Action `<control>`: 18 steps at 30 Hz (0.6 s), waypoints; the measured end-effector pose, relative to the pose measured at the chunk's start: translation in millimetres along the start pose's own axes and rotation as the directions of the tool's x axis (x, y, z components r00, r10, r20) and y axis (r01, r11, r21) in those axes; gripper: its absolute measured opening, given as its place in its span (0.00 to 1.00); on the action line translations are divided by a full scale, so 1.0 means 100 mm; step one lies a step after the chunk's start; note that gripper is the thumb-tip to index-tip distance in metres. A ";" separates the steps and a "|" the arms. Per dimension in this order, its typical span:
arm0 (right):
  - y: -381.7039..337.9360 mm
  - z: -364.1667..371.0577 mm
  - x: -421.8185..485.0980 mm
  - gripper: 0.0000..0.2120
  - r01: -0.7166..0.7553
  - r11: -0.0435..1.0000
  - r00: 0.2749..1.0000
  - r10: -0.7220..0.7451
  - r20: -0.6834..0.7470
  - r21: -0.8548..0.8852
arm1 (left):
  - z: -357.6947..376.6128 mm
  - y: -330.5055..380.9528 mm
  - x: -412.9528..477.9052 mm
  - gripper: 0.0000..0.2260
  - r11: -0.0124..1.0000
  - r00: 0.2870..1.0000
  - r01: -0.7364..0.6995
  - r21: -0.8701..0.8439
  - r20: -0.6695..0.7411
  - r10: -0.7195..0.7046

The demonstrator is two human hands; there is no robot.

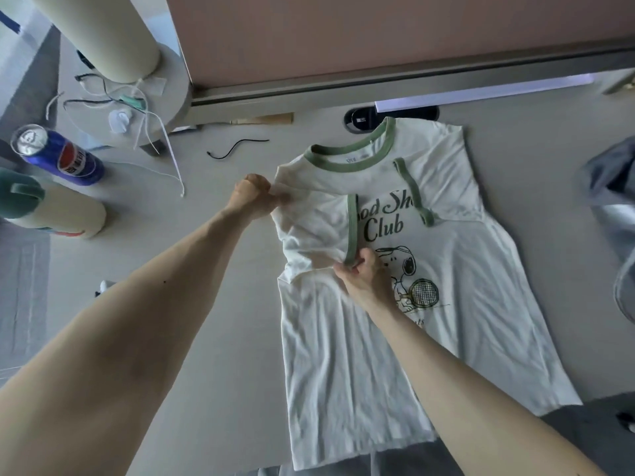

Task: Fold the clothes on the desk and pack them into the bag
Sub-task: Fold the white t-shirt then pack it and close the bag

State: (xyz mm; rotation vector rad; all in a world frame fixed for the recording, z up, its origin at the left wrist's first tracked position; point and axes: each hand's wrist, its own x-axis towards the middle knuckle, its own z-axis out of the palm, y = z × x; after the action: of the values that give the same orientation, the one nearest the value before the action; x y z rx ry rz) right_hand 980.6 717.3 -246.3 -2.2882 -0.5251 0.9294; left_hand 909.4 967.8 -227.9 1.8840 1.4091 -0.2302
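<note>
A white T-shirt (464, 269) with green trim and a green cartoon print lies face up on the pale desk (223, 286). Both sleeves are folded inward onto the chest. My left hand (254, 195) pinches the shirt's left shoulder fold. My right hand (364, 273) pinches the green cuff of the folded left sleeve, near the print. A grey garment (611, 187) lies at the right edge, partly out of view. No bag is in sight.
A blue soda can (58, 154) and a cream bottle (58, 211) lie at the left. Loose cords (237, 147) lie behind the shirt. A round stand (130, 97) with a cream post holds small items. A pink partition (378, 36) backs the desk.
</note>
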 end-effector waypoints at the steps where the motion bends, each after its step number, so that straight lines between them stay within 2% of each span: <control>1: 0.01 0.00 0.01 0.19 0.004 1.000 1.000 -0.004 0.008 0.007 | 0.02 0.01 0.03 0.12 1.000 1.000 -0.018 0.000 -0.006 0.018; 7: 0.05 -0.11 0.05 0.23 0.083 0.989 0.996 -0.078 0.044 -0.123 | -0.08 0.00 0.24 0.04 0.993 0.959 -0.110 -0.044 -0.266 0.094; 10: 0.04 -0.14 0.03 0.24 0.130 0.975 0.987 -0.110 0.115 -0.182 | -0.02 -0.10 0.26 0.09 0.987 0.932 -0.158 -0.022 -0.333 0.142; 12: 0.02 -0.18 0.01 0.23 0.121 0.979 0.983 -0.095 0.159 -0.166 | 0.07 -0.13 0.14 0.14 0.970 0.883 -0.240 0.028 -0.410 0.230; 14: 0.07 -0.22 -0.01 0.20 0.139 0.978 0.983 -0.117 0.143 -0.155 | 0.21 -0.16 -0.07 0.15 0.951 0.833 -0.302 0.058 -0.468 0.293; 16: 0.19 -0.27 -0.05 0.15 0.256 0.945 0.966 -0.256 0.025 -0.202 | 0.40 -0.26 -0.36 0.14 0.924 0.835 -0.375 0.072 -0.406 0.371; 18: 0.38 -0.31 -0.10 0.12 0.382 0.881 0.909 -0.412 -0.057 -0.279 | 0.64 -0.45 -0.65 0.20 0.845 0.813 -0.498 0.195 -0.232 0.533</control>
State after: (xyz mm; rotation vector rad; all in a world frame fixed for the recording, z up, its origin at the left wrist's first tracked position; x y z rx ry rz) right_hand 1001.5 671.9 -248.9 -2.3133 -1.0754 0.5452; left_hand 863.3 882.1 -257.4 2.4006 1.0056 0.2331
